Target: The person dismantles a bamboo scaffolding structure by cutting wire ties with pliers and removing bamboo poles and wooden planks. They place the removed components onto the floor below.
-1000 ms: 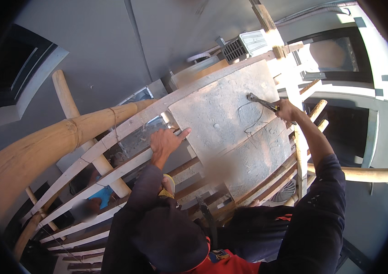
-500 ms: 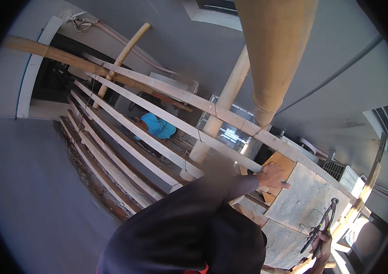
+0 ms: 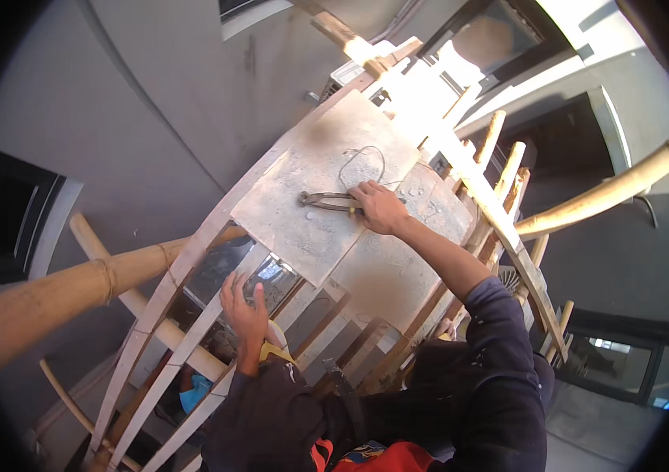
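Observation:
My right hand point(image 3: 380, 208) is closed over the handles of a pair of dark metal pincers point(image 3: 327, 200). Low over a pale, dusty board point(image 3: 303, 161), their jaws point left. Just beyond the fingers, a thin loop of wire point(image 3: 363, 157) lies on the board among small crumbs of debris. Nearer me, my left hand point(image 3: 245, 313) has its fingers apart against a wooden slat point(image 3: 220, 315), holding nothing. A second board point(image 3: 397, 275) adjoins the first on the near right side.
Gaps show between the slats, and a person in a blue top point(image 3: 194, 392) is visible below. Thick bamboo poles point(image 3: 75, 291) cross on the left, with another pole point(image 3: 610, 200) on the right. A wooden rail point(image 3: 500, 228) runs along the right side. Grey walls surround the platform.
The view has swung round toward the boards. My right hand has brought the pincers from the boards' outer edge to over the board. My left hand has left the board's corner for a slat.

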The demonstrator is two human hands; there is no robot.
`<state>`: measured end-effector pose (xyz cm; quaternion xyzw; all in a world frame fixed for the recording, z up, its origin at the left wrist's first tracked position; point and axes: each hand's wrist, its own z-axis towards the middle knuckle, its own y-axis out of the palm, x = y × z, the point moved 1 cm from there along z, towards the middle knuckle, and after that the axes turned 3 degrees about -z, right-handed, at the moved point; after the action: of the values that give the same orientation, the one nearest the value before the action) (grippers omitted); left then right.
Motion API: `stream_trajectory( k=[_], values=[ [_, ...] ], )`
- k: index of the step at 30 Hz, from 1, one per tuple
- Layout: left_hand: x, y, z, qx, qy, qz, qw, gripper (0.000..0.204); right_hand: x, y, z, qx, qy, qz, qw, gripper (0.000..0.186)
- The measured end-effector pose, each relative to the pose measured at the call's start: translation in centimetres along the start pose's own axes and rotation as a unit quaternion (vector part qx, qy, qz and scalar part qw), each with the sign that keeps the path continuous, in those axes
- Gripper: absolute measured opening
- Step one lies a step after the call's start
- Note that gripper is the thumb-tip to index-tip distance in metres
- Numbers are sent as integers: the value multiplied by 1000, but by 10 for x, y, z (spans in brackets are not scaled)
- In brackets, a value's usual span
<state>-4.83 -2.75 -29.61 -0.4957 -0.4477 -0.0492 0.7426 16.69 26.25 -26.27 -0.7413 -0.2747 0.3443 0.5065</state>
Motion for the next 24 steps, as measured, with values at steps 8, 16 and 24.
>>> stream_trajectory(
  k=[8, 16, 24],
  values=[
    [7, 13, -26, -145, 16, -55, 988, 31, 47, 21, -49, 0, 102, -36, 994, 43],
    [15, 15, 21, -202, 145, 3, 969, 30, 59, 39, -129, 61, 149, -74, 984, 35],
    [42, 28, 41, -268, 223, 32, 937, 31, 99, 59, -242, 140, 241, -135, 951, 28]
  ],
)
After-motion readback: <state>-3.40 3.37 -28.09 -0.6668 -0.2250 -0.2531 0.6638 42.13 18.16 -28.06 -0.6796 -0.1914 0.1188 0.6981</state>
